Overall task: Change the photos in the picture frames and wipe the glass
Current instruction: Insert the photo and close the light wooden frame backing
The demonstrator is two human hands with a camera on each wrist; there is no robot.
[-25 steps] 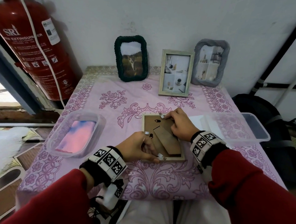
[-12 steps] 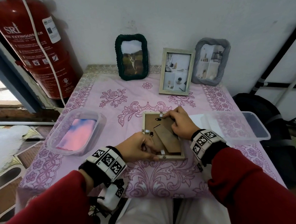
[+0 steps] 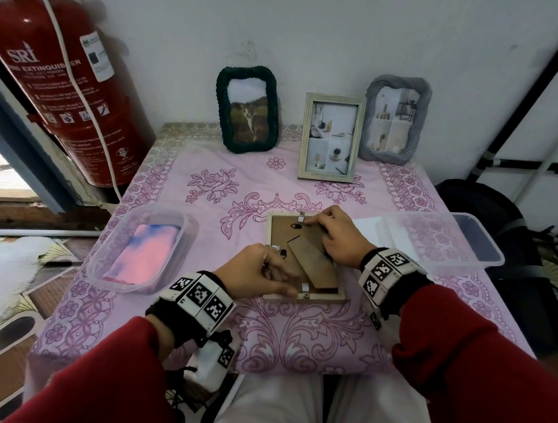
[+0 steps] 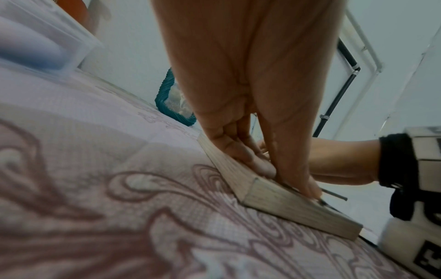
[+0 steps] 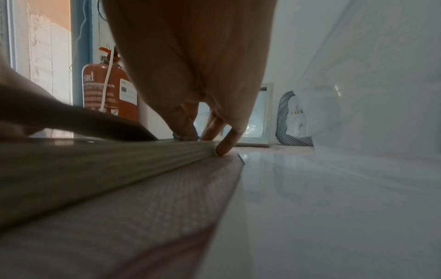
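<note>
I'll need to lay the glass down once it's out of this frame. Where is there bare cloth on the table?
Bare cloth lies between the face-down frame and the three standing frames, e.g. the dark green one; also along the near edge below the left hand. Crowded: left by the cloth tub, right by the clear container.

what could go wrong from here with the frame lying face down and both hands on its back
1. The face-down frame rests glass side on soft cloth; hard pressing by the left hand or right hand might stress the glass.
2. Fingertips work at the small metal tabs; one could slip and nick a finger or bend.
3. The loose stand flap sits raised between the hands and may snag as the backing is handled.
</note>
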